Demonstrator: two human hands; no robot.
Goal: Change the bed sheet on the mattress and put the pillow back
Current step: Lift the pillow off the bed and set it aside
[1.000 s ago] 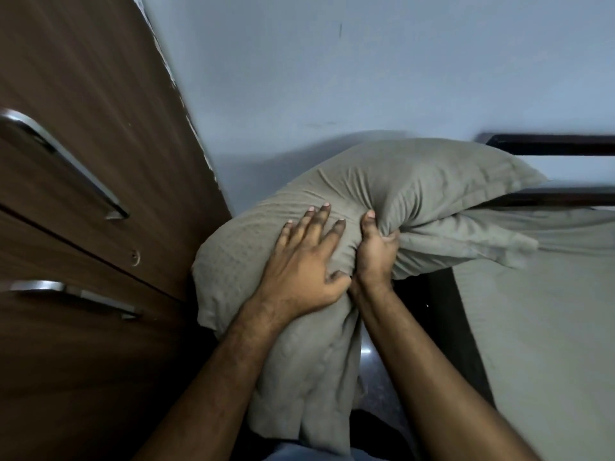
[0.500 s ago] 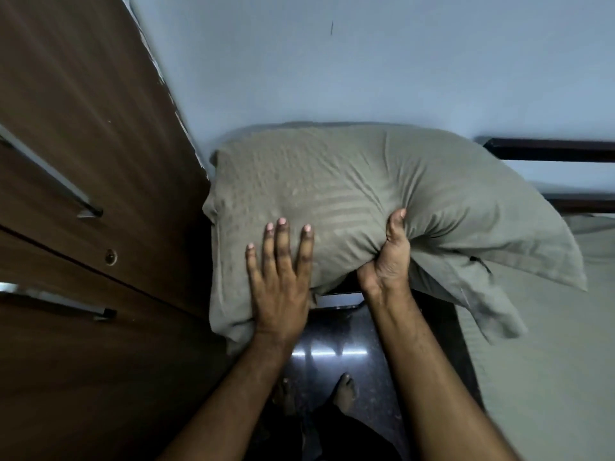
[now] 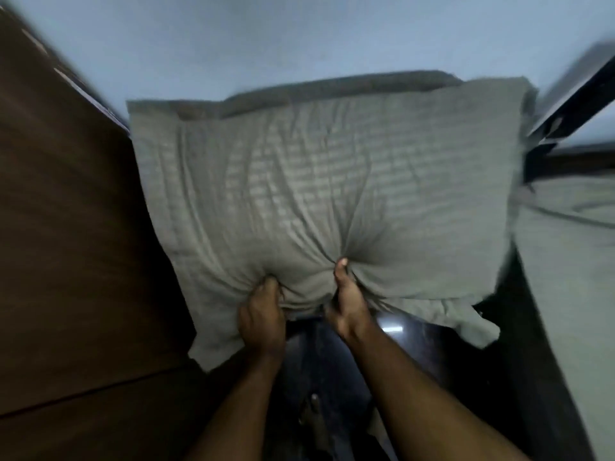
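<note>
Right now both hands are clamped on the pillow's near, lower edge, close together. The left hand (image 3: 263, 314) has its fingers bunched into the cloth, and the right hand (image 3: 347, 302) pinches a fold just beside it, thumb pushed up into the fabric so creases fan out from the 2 grips. Neither hand is loose or spread; each has a fistful of cover.

Above and beyond the hands, the pillow (image 3: 332, 194) is held up in the air, broad face toward the person, already inside a grey-green striped cover. It rests on nothing; it hangs from those 2 grips in front of the pale wall (image 3: 299, 34).

To the right of the hands lies the bed, with a sheet (image 3: 572, 261) in the same grey-green cloth spread over the mattress, and the dark bed frame (image 3: 572, 104) beyond it. From here the sheet looks laid, though only a strip shows and its corners are out of sight, so I cannot say it is fully tucked. To the left stands a brown wooden wardrobe (image 3: 66, 227). Below the hands is dark, shiny floor (image 3: 332, 377).

By my reckoning the sheet change is likely done and the pillow is dressed. What remains is swinging it right and setting it down at the head of the bed.
</note>
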